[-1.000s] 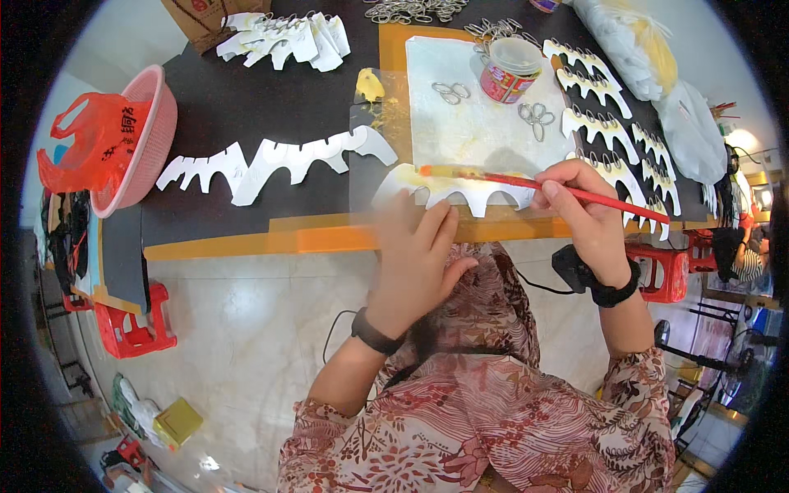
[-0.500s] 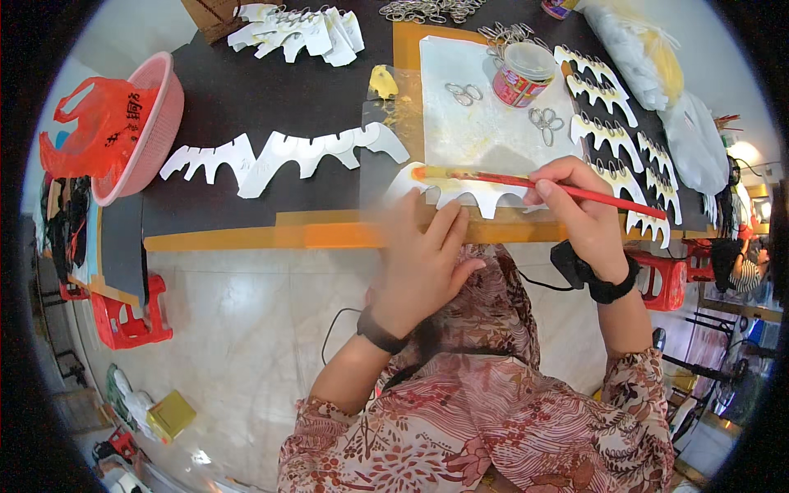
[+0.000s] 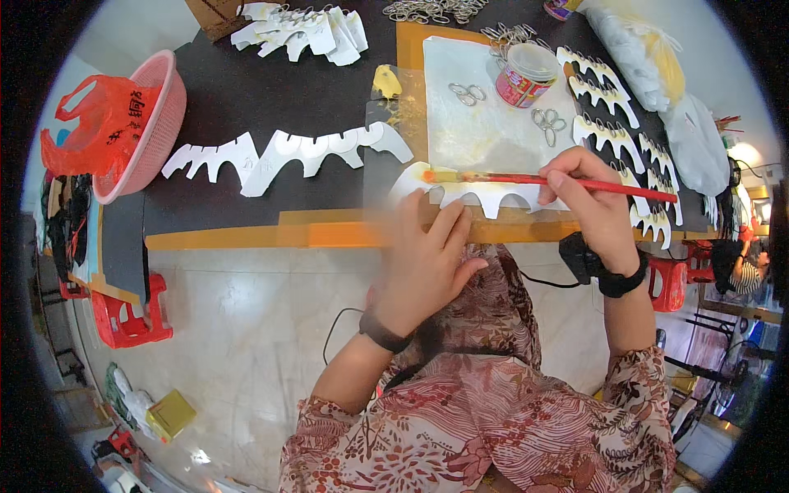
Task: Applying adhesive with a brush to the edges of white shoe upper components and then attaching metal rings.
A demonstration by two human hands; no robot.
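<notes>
- Scalloped white card (image 3: 490, 197) lies by the six o'clock edge of the black table (image 3: 263, 90), at about two o'clock from the middle of the view.
- Judging by the pose, the step in hand is brushing along the card's twelve o'clock margin — the bristles sit toward its ten o'clock end, where a yellowish tint shows.
- Any further stroke seems to call for a light touch, with the bristles laid low and the card kept from sliding.
- Right hand (image 3: 593, 205), at three o'clock from the card, is closed in a pinch, thumb against fingers, clamped on the red-handled brush (image 3: 509, 177); the handle's end points to three o'clock.
- Left hand (image 3: 423, 263), between seven and eight o'clock from the card, grips nothing: its fingers are loosely spread and reach over the card's near edge. They seem to touch it; how hard they press I cannot tell — the hand's outer side is blurred.
- Both hands are well apart from each other.
- Toward one o'clock from the card, a printed tub (image 3: 522, 89) stands on a white sheet (image 3: 464, 127).
- Near two o'clock lie loop-bearing cards (image 3: 580, 131); between nine and ten, overlapping cards (image 3: 329, 148).
</notes>
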